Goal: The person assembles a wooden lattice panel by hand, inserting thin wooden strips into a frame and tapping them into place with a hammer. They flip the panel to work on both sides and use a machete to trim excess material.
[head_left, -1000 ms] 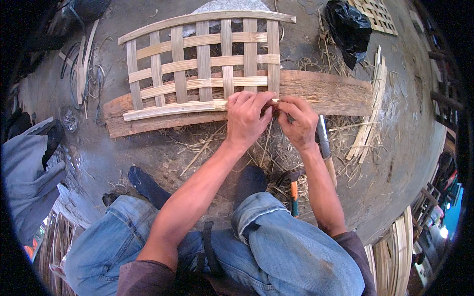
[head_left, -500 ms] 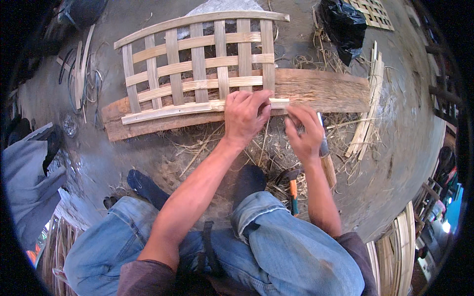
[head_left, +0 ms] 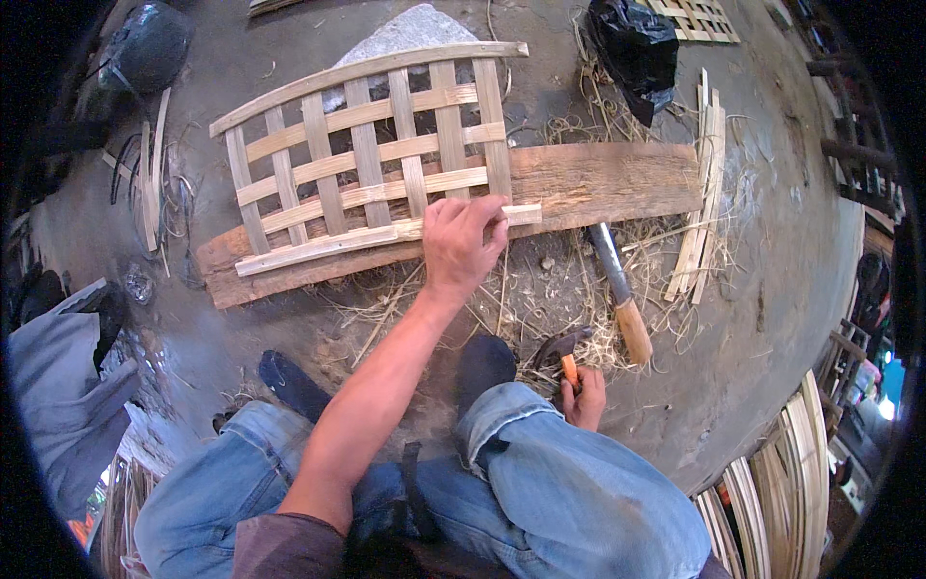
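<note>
A woven bamboo lattice panel (head_left: pixel 365 154) leans over a rough wooden plank (head_left: pixel 608 179). Along its lower edge runs a split bamboo strip (head_left: pixel 318 250), and my left hand (head_left: pixel 463 236) is closed in a pinch on it near the right end. The strip's tip sticks out beyond my fingers. Down by my right knee, my right hand (head_left: pixel 585 398) is wrapped round the orange handle of a hammer (head_left: pixel 564 352) lying on the ground. Part of the hammer's handle is hidden by my fingers.
A long blade with a wooden handle (head_left: pixel 632 328) lies right of the hammer among bamboo shavings (head_left: pixel 598 338). Bamboo strips (head_left: pixel 702 203) lie at the plank's right end. A black plastic bag (head_left: pixel 637 53) sits beyond, a pale stone (head_left: pixel 410 34) behind the panel.
My right hand has left the strip's right end and come down onto the hammer handle. My left hand keeps its pinch; the whole view has shifted slightly.
</note>
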A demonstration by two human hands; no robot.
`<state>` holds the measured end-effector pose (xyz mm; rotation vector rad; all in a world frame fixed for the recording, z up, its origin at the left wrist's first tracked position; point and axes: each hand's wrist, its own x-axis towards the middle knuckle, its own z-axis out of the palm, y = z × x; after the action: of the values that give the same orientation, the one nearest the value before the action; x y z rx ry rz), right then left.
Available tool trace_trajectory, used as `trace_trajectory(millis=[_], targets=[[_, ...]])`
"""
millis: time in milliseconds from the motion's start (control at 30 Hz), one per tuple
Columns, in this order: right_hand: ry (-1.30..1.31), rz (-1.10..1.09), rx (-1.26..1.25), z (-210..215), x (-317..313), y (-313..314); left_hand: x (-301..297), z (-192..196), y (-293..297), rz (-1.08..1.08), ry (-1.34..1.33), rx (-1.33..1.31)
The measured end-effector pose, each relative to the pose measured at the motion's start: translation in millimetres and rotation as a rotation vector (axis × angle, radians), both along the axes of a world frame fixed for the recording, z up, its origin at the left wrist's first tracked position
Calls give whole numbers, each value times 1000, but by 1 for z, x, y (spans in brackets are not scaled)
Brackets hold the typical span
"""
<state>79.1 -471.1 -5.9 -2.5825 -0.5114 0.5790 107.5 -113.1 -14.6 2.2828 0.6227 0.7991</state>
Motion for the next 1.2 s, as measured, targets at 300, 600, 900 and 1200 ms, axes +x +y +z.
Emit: trace_trajectory(millis=[300, 600, 900, 1200], targets=[[103, -103, 83, 54, 34, 31, 0, -3, 0, 13, -25, 41], [-13, 333, 298, 58, 108, 167, 0, -4, -1, -10, -46, 1], [-45, 416, 319, 51, 108, 182, 0, -6, 0, 20, -30, 37], [-8, 350, 278, 55, 112, 188, -3, -10, 1, -9, -21, -25]])
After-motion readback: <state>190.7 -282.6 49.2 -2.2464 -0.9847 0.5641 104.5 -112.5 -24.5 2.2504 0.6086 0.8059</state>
